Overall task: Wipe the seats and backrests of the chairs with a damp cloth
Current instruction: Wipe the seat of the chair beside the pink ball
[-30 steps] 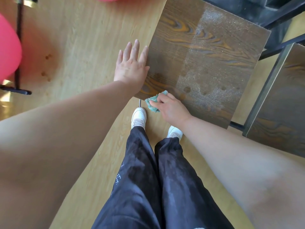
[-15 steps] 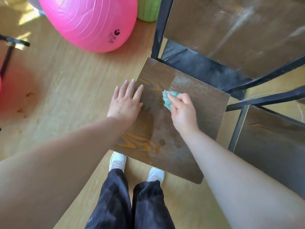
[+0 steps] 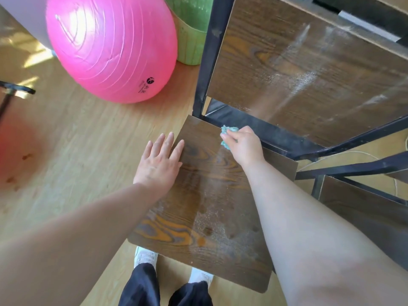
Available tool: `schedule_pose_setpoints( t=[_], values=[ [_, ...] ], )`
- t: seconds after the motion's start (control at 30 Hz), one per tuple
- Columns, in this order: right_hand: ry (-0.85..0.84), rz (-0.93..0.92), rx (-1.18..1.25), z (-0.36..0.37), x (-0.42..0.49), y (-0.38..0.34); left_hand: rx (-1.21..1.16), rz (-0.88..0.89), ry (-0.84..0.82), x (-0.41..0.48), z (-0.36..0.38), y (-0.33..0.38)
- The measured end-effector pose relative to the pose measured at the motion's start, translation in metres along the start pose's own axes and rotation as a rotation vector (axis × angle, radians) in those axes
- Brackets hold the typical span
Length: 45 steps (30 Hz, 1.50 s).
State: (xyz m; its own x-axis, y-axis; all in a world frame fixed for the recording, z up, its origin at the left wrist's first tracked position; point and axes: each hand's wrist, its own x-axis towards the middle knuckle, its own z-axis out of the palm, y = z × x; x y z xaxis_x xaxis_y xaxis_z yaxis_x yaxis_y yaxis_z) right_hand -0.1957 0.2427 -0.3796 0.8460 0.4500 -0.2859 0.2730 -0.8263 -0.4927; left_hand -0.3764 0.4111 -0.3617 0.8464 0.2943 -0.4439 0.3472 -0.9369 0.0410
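Teal cloth (image 3: 228, 134), bunched small, sits clamped in the fingers of the right hand (image 3: 242, 146) at the seat's (image 3: 212, 206) twelve-o'clock edge, just beside the black frame (image 3: 265, 133). At nine o'clock the left hand (image 3: 159, 162) lies flat, fingers slightly spread, on the seat's edge, holding nothing. Seat wiping looks to be the step in hand (a dusty patch shows toward six o'clock). Next, I judge, a pull down across that patch, then the streaked backrest (image 3: 309, 69).

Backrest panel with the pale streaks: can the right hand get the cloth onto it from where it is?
Probably yes. The right hand holds the cloth at the seat's back edge; the backrest rises just beyond, with nothing between.
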Motion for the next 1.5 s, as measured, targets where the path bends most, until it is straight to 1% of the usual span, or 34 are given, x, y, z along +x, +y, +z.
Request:
schedule_pose_setpoints(
  t=[0.13, 0.27, 0.53, 0.83, 0.97, 1.27, 1.4, 1.5],
  values=[
    [0.012, 0.050, -0.048, 0.005, 0.001, 0.000, -0.020, -0.015, -0.017, -0.007, 0.003, -0.003],
    [-0.009, 0.036, -0.075, 0.014, -0.019, -0.005, -0.021, -0.018, -0.008, -0.015, 0.000, -0.005],
    [-0.041, 0.076, 0.092, 0.035, -0.078, -0.014, -0.031, -0.022, 0.000, -0.029, -0.005, -0.007],
    [-0.136, -0.115, 0.070, 0.071, -0.164, -0.013, -0.053, -0.026, 0.001, -0.066, 0.014, -0.007],
    [-0.162, -0.180, 0.108, 0.086, -0.209, -0.015, -0.054, -0.020, 0.005, -0.083, 0.026, -0.007],
    [-0.258, -0.173, 0.137, 0.117, -0.292, -0.011, -0.037, -0.004, 0.021, -0.112, 0.039, -0.004],
    [-0.286, -0.237, 0.110, 0.116, -0.308, -0.012, -0.042, 0.007, 0.037, -0.119, 0.036, 0.001],
    [-0.255, -0.175, 0.208, 0.102, -0.307, -0.013, -0.031, 0.024, 0.039, -0.122, 0.035, 0.004]
  ],
)
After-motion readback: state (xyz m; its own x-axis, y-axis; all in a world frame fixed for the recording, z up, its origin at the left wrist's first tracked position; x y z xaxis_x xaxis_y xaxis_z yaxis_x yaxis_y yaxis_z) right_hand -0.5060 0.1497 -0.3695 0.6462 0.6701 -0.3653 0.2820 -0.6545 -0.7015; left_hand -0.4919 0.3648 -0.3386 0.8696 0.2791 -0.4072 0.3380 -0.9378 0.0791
